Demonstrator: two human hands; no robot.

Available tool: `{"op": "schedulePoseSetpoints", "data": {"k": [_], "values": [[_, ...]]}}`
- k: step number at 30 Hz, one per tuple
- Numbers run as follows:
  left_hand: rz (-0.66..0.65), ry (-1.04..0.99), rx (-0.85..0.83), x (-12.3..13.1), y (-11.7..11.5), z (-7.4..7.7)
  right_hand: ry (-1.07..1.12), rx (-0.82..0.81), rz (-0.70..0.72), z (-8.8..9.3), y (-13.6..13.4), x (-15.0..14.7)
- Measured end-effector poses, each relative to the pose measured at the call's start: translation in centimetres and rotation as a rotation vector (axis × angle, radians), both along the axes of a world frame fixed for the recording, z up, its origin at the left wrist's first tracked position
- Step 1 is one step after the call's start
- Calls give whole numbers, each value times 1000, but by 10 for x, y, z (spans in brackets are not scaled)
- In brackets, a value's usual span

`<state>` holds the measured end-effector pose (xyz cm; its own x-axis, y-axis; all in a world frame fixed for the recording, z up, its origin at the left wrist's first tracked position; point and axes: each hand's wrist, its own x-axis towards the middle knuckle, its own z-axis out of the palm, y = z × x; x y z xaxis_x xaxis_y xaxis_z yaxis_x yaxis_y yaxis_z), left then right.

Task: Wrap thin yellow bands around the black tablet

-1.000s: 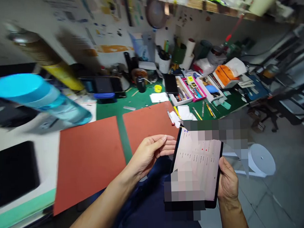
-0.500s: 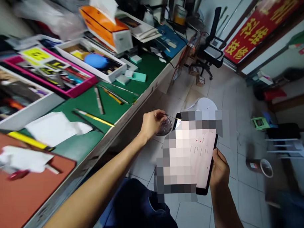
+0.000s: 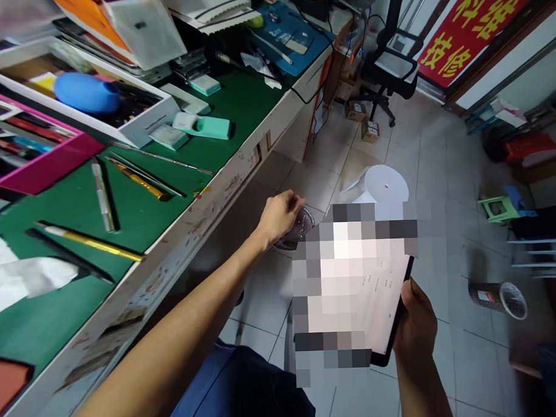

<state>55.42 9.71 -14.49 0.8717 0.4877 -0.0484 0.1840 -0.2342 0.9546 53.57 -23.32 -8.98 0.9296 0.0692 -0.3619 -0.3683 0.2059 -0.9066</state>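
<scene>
My right hand (image 3: 416,322) grips the right edge of a tablet (image 3: 393,308) with a black border and a lit, pale screen. Thumb on the front, it holds the tablet tilted. A blurred block pattern covers much of the screen and its left side. My left hand (image 3: 282,217) is stretched forward off the bench edge, fingertips pinched together; whatever may be between them is too small to make out. Just under and beside these fingers shows a dark, round-rimmed, see-through container (image 3: 301,226), seemingly lower down near the floor, partly hidden by the hand.
On my left runs a green-topped bench (image 3: 136,207) with tweezers, a yellow pen-like tool (image 3: 92,239), a white box (image 3: 133,125) and a pink tray (image 3: 52,155). Beyond the tablet is a round white stool (image 3: 386,183). A bin (image 3: 500,298) and office chair (image 3: 387,77) stand on the tiles.
The view has swung right, so the bench things sit further left. My left hand stays by the round container, fingers still pinched. The tablet remains in my right hand.
</scene>
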Motion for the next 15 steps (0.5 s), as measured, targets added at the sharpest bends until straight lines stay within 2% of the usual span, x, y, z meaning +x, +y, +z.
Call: {"op": "schedulePoseSetpoints", "data": {"k": [2, 5, 6, 8, 10, 13, 15], "values": [[-53, -46, -170, -12, -5, 0, 0, -8, 9, -4, 1, 2], [-97, -33, -647, -36, -27, 12, -2, -43, 17, -8, 1, 4], [-103, -1, -752, -44, -36, 19, -6, -58, 13, -10, 1, 4], [-102, 17, -819, -59, -52, 31, -20, -90, 8, -13, 0, 3], [-52, 1, -809, -68, -63, 40, -36, -119, 14, -17, -1, 2], [31, 5, -792, -75, -68, 44, -51, -140, 14, -19, -2, 0], [21, 5, -825, -77, -65, 41, -56, -150, 8, -19, -2, -1]]}}
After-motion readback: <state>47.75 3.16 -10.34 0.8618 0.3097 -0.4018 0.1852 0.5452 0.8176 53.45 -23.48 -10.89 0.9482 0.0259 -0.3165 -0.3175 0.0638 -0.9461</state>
